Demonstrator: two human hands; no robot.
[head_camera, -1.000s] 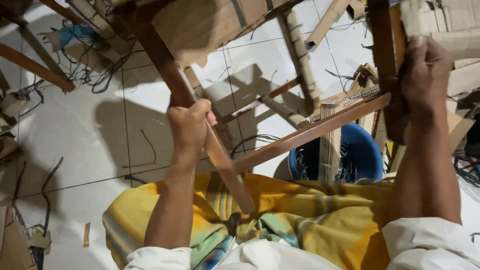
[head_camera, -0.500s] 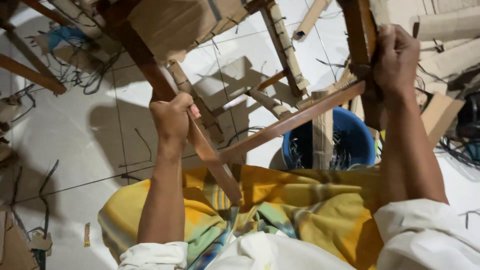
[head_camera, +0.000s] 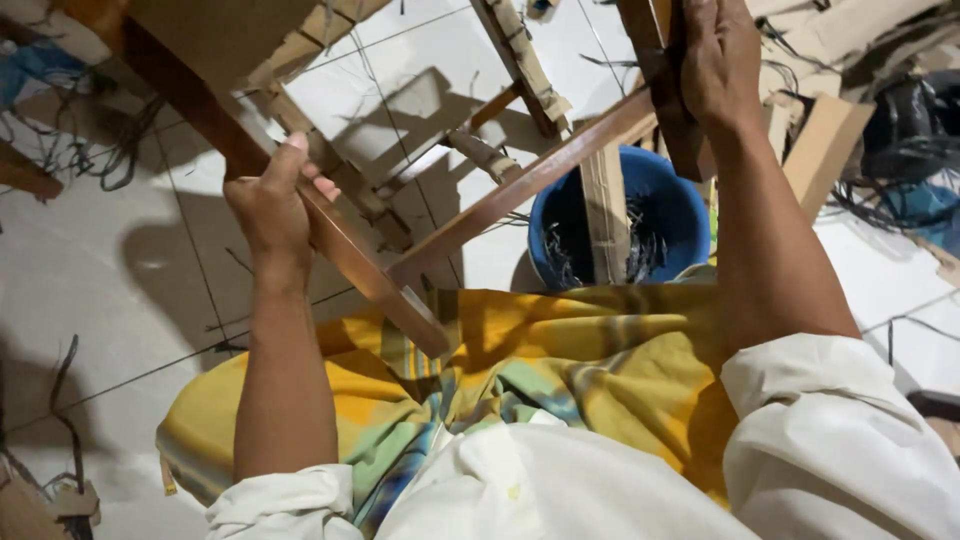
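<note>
I hold a brown wooden chair frame (head_camera: 520, 185) upturned over my lap. My left hand (head_camera: 272, 205) grips one of its dark legs, which slants down to an end resting at my yellow patterned cloth (head_camera: 560, 350). My right hand (head_camera: 718, 62) is closed around another leg at the top right. A crossbar runs between the two legs. Part of the frame is wrapped in pale cardboard strips (head_camera: 528, 60).
A blue bucket (head_camera: 670, 205) holding dark strands and a wooden slat stands on the white tiled floor (head_camera: 110, 270) just past my knees. Cardboard pieces and black cords lie at the right (head_camera: 880, 120). Tangled wires lie at the upper left.
The view has shifted and the frame looks closer and higher. Both hands keep their grip on the same legs.
</note>
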